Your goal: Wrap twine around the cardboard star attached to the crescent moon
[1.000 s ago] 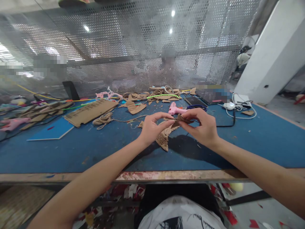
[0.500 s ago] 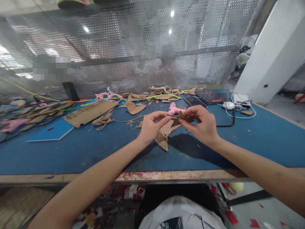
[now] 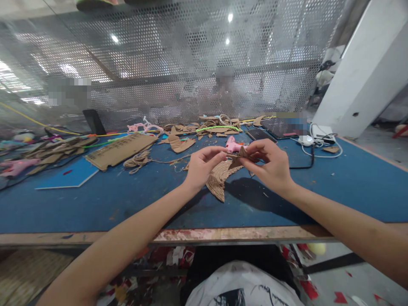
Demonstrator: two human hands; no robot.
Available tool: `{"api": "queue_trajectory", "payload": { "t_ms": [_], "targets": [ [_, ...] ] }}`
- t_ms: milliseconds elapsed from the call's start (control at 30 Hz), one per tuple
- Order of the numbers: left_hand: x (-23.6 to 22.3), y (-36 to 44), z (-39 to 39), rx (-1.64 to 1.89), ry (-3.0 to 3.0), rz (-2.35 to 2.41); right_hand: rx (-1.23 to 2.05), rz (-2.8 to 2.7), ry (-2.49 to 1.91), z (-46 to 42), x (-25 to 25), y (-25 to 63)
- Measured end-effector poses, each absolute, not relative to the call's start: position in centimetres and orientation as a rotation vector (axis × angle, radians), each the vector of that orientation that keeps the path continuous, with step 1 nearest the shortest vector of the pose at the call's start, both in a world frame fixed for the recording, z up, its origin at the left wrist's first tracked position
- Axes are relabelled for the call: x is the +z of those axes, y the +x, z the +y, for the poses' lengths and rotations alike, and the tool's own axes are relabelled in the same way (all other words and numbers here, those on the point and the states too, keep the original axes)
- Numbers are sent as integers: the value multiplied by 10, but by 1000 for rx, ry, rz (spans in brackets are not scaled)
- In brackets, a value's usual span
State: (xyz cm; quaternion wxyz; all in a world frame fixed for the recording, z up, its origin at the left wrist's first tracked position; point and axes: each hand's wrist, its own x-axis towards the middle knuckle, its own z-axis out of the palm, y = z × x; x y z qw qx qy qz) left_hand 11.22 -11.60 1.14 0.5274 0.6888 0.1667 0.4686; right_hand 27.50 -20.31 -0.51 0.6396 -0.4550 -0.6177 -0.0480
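The left hand has just drawn back a touch toward 9 o'clock, so its fingertips no longer crowd the right hand. That leaves more of the small cardboard piece in view, its points plainer in the gap. It's held above the blue table, between the 2 hands, pinched by the right thumb and fingers. The left thumb and forefinger look closed on a thin brown strand reaching toward it; whether that is fixed to the piece, I can't tell from here. I'd read this as a shift of hold, with the close handwork unfinished.

Taking the small piece as the clock's centre, a ridged, curved piece lies at 7 o'clock, partly behind the hands. A pink glue gun sits just beyond at 12, and a coil of twine, its tail running toward the left hand, lies well off at 9.
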Motion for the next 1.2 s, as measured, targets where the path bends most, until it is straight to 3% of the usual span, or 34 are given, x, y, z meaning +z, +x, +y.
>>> {"api": "queue_trajectory", "payload": {
  "t_ms": [1200],
  "targets": [
    [6,115,-112,1122,1504,367,-72,-1388,-1060,-205,-4,274]
  ]
}}
